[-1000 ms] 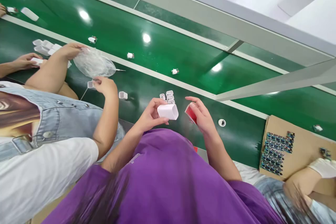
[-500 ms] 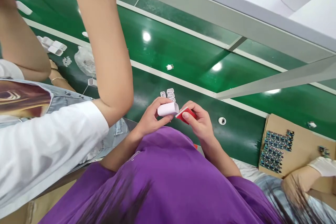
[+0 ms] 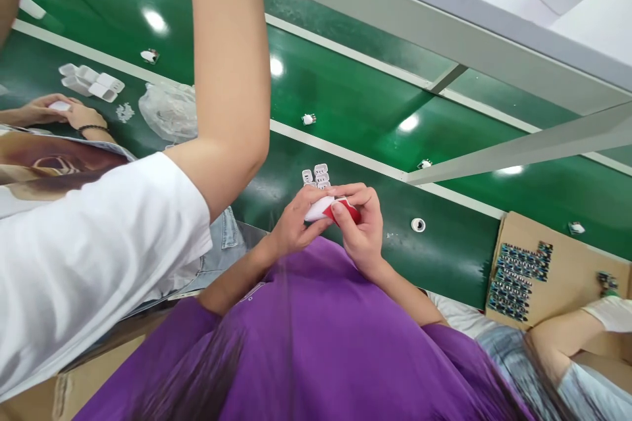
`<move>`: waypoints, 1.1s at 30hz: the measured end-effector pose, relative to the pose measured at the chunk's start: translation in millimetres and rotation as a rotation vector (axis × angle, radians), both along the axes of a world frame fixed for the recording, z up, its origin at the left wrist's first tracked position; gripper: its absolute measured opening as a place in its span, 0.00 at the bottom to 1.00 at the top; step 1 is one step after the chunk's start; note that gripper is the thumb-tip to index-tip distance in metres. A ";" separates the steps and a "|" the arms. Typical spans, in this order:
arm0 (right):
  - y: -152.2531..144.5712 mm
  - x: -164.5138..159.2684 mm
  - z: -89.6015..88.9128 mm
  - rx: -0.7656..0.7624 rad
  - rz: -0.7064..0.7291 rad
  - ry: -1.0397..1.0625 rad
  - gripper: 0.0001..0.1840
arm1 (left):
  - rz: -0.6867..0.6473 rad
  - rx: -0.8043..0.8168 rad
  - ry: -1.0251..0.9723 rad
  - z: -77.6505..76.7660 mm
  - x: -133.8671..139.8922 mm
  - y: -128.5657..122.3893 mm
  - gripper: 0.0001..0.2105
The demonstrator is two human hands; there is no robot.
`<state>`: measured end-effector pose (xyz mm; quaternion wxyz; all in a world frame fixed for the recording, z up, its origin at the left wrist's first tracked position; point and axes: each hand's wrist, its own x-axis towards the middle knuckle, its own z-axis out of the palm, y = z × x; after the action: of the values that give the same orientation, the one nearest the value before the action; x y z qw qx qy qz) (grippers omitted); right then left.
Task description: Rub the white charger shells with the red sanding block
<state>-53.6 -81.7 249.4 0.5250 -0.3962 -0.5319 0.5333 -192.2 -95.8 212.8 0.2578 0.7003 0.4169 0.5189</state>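
Note:
In front of my purple shirt, my left hand (image 3: pixel 295 223) is closed around a white plastic charger housing (image 3: pixel 316 209). My right hand (image 3: pixel 359 223) pinches a flat red piece with a white edge (image 3: pixel 351 210), its thumb lying on top. The red piece touches the right end of the housing and covers part of it. My fingers hide the far side of both. Just beyond my hands, several small white charger parts with slots (image 3: pixel 320 175) stand together on the dark green table.
A white ring-shaped roll (image 3: pixel 418 225) lies to the right. Circuit boards (image 3: pixel 513 283) cover part of a cardboard sheet (image 3: pixel 567 263). A co-worker's arm (image 3: pixel 230 79) reaches across at left, near a plastic bag (image 3: pixel 168 110). A metal frame (image 3: pixel 518 145) crosses the upper right. Small assemblies (image 3: pixel 309 119) sit on the green belt.
My hands have come together, and the red piece now overlaps the housing. The co-worker's arm has shifted right. Small assemblies on the belt have moved left.

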 end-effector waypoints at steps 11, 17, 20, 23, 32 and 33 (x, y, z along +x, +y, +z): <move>20.2 4.4 4.4 -0.372 0.132 0.266 0.21 | 0.080 0.040 0.008 3.4 2.2 1.9 0.13; 4.9 1.2 -3.4 -0.111 0.032 0.124 0.16 | 0.066 0.068 0.069 -1.5 3.2 4.2 0.14; 1.9 -3.9 -7.1 -0.045 -0.080 0.075 0.14 | 0.040 0.150 0.119 -6.7 7.0 5.1 0.17; 7.8 -4.5 -7.0 -0.129 -0.105 0.101 0.15 | 0.040 0.201 0.116 -10.3 10.8 6.8 0.20; 21.3 11.6 -12.6 -0.306 0.116 0.234 0.22 | 0.066 0.119 0.079 -17.2 12.6 11.4 0.17; 19.5 11.2 -14.4 -0.253 0.087 0.206 0.21 | 0.053 0.113 0.082 -19.2 12.7 11.5 0.17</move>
<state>-42.4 -62.2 235.0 0.4993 -0.3790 -0.4205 0.6560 -179.5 -84.3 193.6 0.1867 0.7231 0.4159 0.5189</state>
